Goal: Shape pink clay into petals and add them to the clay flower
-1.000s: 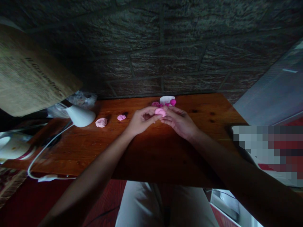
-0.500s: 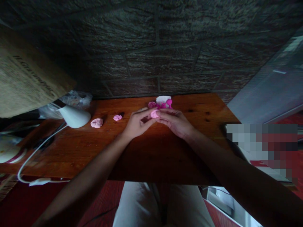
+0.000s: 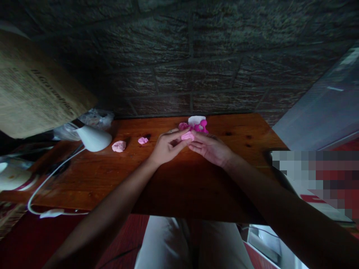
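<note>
Between my fingertips is a small lump of pink modelling clay [image 3: 187, 136], held above the wooden table [image 3: 117, 179]. My left hand [image 3: 167, 147] pinches it from the left with thumb and fingers. From the right, my right hand [image 3: 210, 148] grips the same lump, its lower fingers loosely curled. Just behind the hands lie bright pink moulded pieces [image 3: 202, 126] and a white piece [image 3: 196, 120], partly hidden by the fingers. Two more lumps rest to the left: a larger pale pink clay lump [image 3: 119, 146] and a smaller pink clay lump [image 3: 143, 140].
A white lamp base [image 3: 97, 140] with a cord [image 3: 46, 183] stands on the left, below a large printed paper shade [image 3: 42, 86]. A clear plastic bag [image 3: 98, 118] lies behind it. The brick wall [image 3: 168, 74] borders the table's back edge.
The clay between my fingers looks flatter and more creased than before. My hands stay together around it. The whole view has shifted slightly.
</note>
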Demonstrator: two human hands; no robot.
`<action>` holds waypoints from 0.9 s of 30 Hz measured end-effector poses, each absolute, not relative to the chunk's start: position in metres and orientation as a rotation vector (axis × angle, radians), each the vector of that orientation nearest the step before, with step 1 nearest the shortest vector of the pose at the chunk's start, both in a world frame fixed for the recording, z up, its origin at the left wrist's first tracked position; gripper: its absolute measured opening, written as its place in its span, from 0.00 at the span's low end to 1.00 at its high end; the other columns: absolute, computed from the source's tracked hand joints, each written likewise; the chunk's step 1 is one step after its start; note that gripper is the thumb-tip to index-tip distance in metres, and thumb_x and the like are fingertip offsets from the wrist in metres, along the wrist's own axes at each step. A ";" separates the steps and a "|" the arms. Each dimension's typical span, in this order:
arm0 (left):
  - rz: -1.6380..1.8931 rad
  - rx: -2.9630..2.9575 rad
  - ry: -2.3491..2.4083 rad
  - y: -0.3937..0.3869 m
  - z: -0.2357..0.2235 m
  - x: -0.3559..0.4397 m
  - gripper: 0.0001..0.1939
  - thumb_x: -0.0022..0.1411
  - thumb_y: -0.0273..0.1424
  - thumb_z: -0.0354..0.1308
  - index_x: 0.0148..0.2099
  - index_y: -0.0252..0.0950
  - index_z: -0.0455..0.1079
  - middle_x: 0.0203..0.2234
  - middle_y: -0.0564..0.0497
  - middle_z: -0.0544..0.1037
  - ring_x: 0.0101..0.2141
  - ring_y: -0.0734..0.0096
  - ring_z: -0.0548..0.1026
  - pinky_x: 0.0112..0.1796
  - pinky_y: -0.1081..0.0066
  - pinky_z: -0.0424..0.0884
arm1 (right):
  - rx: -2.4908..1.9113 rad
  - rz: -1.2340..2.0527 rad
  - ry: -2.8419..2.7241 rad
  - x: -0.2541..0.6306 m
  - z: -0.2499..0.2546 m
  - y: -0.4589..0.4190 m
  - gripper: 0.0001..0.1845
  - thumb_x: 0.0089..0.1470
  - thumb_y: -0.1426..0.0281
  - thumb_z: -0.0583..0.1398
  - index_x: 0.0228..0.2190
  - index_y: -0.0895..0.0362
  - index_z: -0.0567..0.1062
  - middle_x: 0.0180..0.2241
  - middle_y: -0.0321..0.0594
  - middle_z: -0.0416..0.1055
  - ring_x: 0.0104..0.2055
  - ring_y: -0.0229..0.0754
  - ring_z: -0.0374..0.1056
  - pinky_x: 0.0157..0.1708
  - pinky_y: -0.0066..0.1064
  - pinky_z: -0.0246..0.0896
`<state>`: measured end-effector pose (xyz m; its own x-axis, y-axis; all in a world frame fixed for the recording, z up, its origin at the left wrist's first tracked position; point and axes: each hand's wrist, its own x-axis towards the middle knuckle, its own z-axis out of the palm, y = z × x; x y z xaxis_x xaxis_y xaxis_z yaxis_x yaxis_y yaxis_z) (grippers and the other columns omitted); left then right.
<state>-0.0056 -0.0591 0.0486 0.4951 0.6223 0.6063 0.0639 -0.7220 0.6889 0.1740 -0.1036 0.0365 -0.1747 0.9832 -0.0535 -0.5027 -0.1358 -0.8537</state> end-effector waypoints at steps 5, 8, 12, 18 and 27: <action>1.206 2.105 0.528 -0.057 0.049 -0.006 0.15 0.60 0.33 0.68 0.50 0.40 0.81 0.29 0.50 0.77 0.30 0.71 0.71 0.34 0.71 0.69 | -0.725 1.697 -0.812 0.174 0.037 -0.103 0.14 0.47 0.63 0.73 0.37 0.51 0.81 0.44 0.37 0.82 0.50 0.41 0.75 0.55 0.35 0.71; 1.158 2.047 0.510 -0.056 0.051 -0.006 0.12 0.63 0.36 0.65 0.48 0.40 0.82 0.31 0.49 0.78 0.32 0.70 0.73 0.35 0.70 0.70 | -0.700 1.754 -0.791 0.174 0.038 -0.104 0.13 0.47 0.66 0.73 0.37 0.53 0.82 0.42 0.37 0.82 0.49 0.38 0.76 0.56 0.32 0.71; 1.160 2.025 0.469 -0.055 0.053 -0.007 0.10 0.63 0.37 0.65 0.44 0.40 0.83 0.32 0.48 0.79 0.34 0.69 0.74 0.38 0.69 0.71 | -0.693 1.801 -0.786 0.174 0.041 -0.106 0.12 0.49 0.67 0.72 0.38 0.53 0.82 0.42 0.38 0.82 0.47 0.38 0.77 0.55 0.32 0.72; 1.180 1.968 0.486 -0.056 0.056 -0.006 0.11 0.63 0.40 0.65 0.40 0.39 0.84 0.32 0.48 0.81 0.35 0.69 0.75 0.40 0.68 0.72 | -0.681 1.899 -0.788 0.172 0.047 -0.111 0.14 0.47 0.65 0.74 0.37 0.54 0.82 0.38 0.39 0.83 0.43 0.40 0.79 0.53 0.34 0.73; 1.100 1.609 0.629 -0.049 0.040 -0.004 0.19 0.58 0.46 0.68 0.43 0.37 0.83 0.29 0.49 0.83 0.25 0.77 0.73 0.29 0.76 0.69 | -0.702 1.729 -0.752 0.173 0.042 -0.107 0.15 0.44 0.68 0.75 0.37 0.52 0.83 0.39 0.37 0.82 0.44 0.38 0.75 0.53 0.31 0.68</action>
<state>-0.0043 -0.0488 0.0402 0.4415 0.8290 0.3433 -0.1250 -0.3221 0.9384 0.1729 -0.1066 0.0419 -0.2529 0.9633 -0.0897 -0.5910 -0.2272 -0.7740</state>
